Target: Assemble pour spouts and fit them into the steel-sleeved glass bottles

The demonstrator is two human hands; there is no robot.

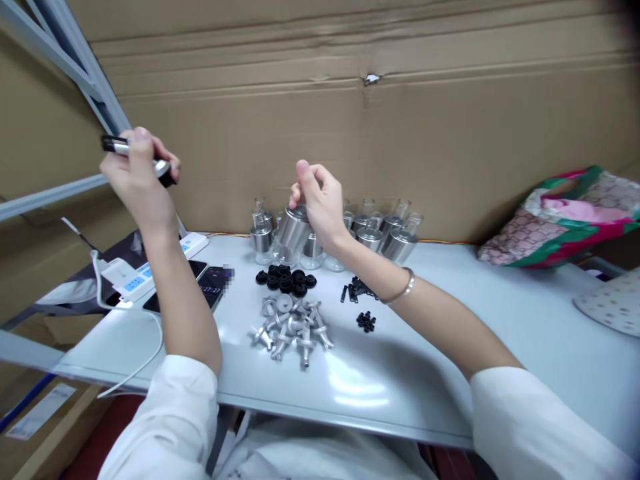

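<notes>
Work looks partway along, judging by how the parts lie; the glass-and-metal vessels (370,238) stand grouped at the back of the desk (445,307), around the centre of the frame, with metal bodies seemingly in place between glass bases and clear necks; no black part shows on the necks that can be made out.

In front of them, the pieces lie loose and sorted by kind: black round parts (286,284), silvery stemmed parts (305,345) nearer the lower centre, and, right of centre, small black strips (344,293) and small black rings (367,323); these all look unfitted, so much seems left.

The left hand (137,177), upper left of the frame, is closed around a black-and-silver piece (163,171), blurred; whether it is one part or several joined, I cannot tell. The right hand (323,203), near the centre, has its fingers curled in beside the thumb; it overlaps the top of a tilted vessel (293,231); whether it grips that or something small is unclear.
</notes>
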